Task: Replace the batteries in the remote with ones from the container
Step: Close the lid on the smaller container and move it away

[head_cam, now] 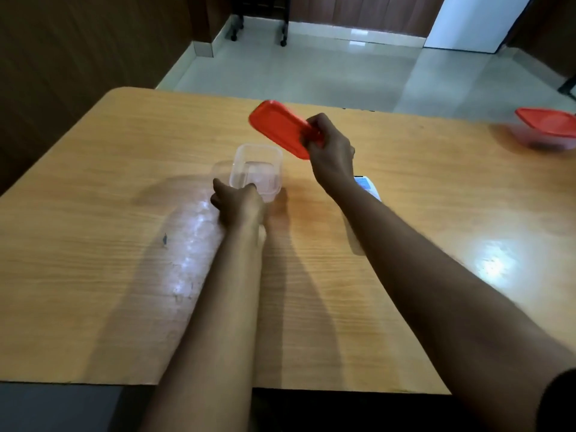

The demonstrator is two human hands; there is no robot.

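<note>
Right hand (pixel 330 151) pinches the red lid (pixel 280 127) and holds it tilted above the wooden table (pixel 93 213). Left hand (pixel 238 204) grips the near side of the clear container (pixel 257 169), which sits open just below the lid. A white thing (pixel 369 185) peeks out behind the right arm. Another red-lidded box (pixel 545 129) sits far right, well apart.

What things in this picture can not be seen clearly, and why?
Head view:
- Contents of the clear container: blurred, and the left hand covers its near wall.
- White object behind the right forearm: mostly hidden, so I cannot identify it.
- Second container: cut by the right edge, blurred.
- Red lid in the right hand: blurred.
</note>
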